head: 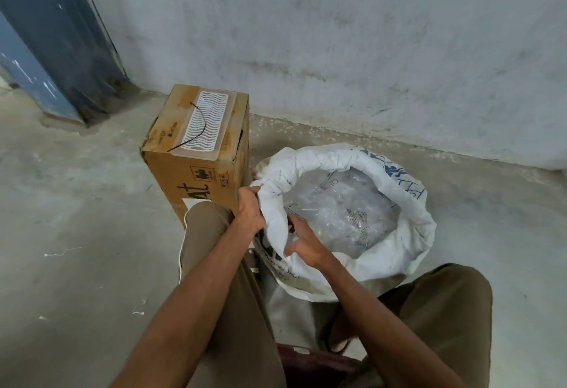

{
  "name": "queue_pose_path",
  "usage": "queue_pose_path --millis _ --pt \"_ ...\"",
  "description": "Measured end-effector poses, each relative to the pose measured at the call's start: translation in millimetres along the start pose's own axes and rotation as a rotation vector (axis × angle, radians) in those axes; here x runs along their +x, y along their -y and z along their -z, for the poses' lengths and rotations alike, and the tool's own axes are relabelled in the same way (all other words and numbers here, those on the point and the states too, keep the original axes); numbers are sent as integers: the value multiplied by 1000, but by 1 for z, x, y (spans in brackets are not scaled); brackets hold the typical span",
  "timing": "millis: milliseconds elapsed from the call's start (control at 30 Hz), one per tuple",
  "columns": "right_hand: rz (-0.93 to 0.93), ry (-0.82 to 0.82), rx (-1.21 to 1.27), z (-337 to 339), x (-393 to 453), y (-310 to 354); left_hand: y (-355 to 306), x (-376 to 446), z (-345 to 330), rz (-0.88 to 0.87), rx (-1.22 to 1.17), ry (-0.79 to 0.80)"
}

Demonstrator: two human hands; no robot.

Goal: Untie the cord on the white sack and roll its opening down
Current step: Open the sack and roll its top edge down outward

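Note:
The white sack (408,203) with blue print stands on the floor between my knees, its mouth wide open and its rim rolled into a thick collar. Clear plastic packets (346,212) fill the inside. My left hand (250,208) grips the rolled rim at the sack's left side from outside. My right hand (303,245) reaches inside the near-left edge, its fingers curled on the sack's inner wall. No cord is visible on the sack.
A tall cardboard box (196,154) stands just left of the sack, with a white slotted plastic piece (208,123) and a black tie on top. A grey wall runs behind. A blue door frame (46,50) is at far left. Bare concrete floor lies around.

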State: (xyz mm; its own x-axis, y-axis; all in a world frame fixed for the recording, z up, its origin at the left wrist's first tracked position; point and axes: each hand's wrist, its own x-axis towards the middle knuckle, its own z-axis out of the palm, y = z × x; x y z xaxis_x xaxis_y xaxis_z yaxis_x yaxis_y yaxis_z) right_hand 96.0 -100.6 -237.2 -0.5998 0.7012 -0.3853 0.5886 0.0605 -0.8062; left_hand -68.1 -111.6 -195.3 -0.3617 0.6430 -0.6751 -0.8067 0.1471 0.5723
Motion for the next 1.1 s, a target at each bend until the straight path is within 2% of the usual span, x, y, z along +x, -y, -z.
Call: queue_pose_path --millis 100,200,267,333,400,467,533,600,667,733,800,900,967,1100 --pt "-47 2 216 1 4 13 -2 4 6 -9 20 69" --pt "9 -194 80 -2 5 17 4 20 6 -146 167 52" --pt "67 -300 -32 -11 7 16 11 28 6 -327 481 -71" --pt "106 -377 -118 -21 10 15 18 29 13 -559 958 -248" --pt "117 -396 -220 -29 15 18 24 25 14 -820 1358 -282" --pt "117 -367 -386 -33 20 17 24 24 6 -934 1531 -217" --pt "160 -314 -392 -30 22 14 15 32 -1 -963 1539 -204" --pt "188 -243 -198 -16 20 13 3 43 -2 -882 1511 -209" --pt "145 -180 27 4 22 13 -7 45 -5 -735 1371 -166" --pt "178 -224 132 21 30 10 -12 46 -8 -619 1219 -145" --pt "317 -364 -66 34 42 11 -12 48 -12 -500 1105 -113" --pt "413 -506 -679 42 59 24 -17 51 -19 -276 766 -152" --pt "414 -479 -966 44 71 36 -23 41 -26 -130 540 -76" --pt "417 -368 -1159 51 108 46 -33 34 -22 -2 571 31"
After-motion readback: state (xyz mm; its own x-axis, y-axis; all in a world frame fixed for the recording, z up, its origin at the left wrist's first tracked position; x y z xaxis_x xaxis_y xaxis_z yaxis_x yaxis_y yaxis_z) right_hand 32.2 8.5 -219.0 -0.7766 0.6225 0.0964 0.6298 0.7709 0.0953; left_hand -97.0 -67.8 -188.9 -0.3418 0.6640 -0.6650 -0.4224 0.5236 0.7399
